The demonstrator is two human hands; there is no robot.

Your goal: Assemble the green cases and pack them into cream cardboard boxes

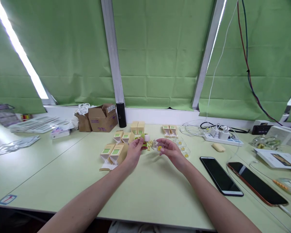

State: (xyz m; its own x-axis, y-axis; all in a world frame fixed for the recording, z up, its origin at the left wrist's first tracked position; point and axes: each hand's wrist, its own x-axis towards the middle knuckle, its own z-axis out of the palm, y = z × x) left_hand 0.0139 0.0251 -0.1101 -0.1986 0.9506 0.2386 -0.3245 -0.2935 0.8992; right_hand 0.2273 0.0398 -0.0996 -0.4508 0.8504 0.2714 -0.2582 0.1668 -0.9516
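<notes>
My left hand (pixel 135 149) pinches a small green-and-white item (pixel 146 138) whose kind I cannot make out. Close beside it, my right hand (pixel 171 149) holds a clear plastic container (pixel 156 145) with a yellow spot on it. Between the hands, small yellow pieces (pixel 149 145) lie on the table. More clear containers with yellow centres (pixel 183 149) rest just beyond my right hand. To the left of my left hand stand open kraft-paper boxes (pixel 120 152) with green labels, and others (pixel 124 137) are behind them.
Further small boxes (pixel 170 131) stand at the back. A cardboard carton (pixel 102 118) and a black bottle (pixel 121 115) stand by the wall. On the right lie two phones (pixel 221 176), a power strip (pixel 223 139) and loose cables. Flat plastic packets (pixel 16 145) lie at left.
</notes>
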